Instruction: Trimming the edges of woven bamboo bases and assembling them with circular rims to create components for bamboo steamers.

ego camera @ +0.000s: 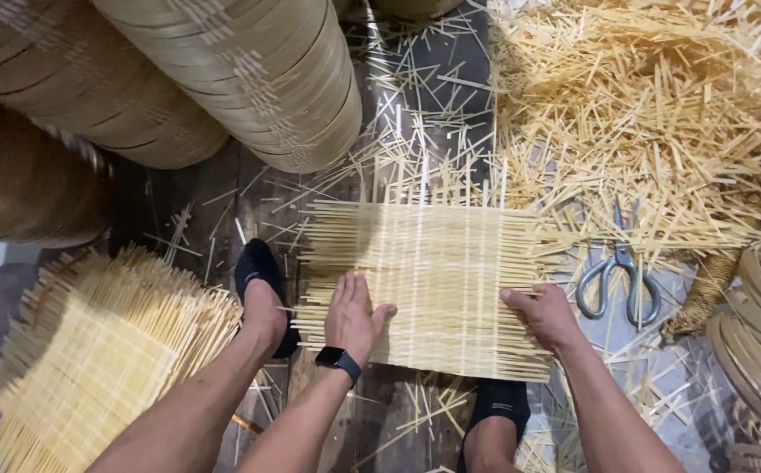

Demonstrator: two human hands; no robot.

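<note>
Two hands on a woven bamboo mat

Left hand lies flat, fingers together; right hand pinches the mat edge; scissors just beyond.

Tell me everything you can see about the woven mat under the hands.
The woven mat is a flat, roughly square lattice of thin pale bamboo-like strips, with loose ends sticking out on every side. It lies on the dark floor among scattered offcuts. The left hand presses flat on its near left part; the right hand grips its right edge.
</note>
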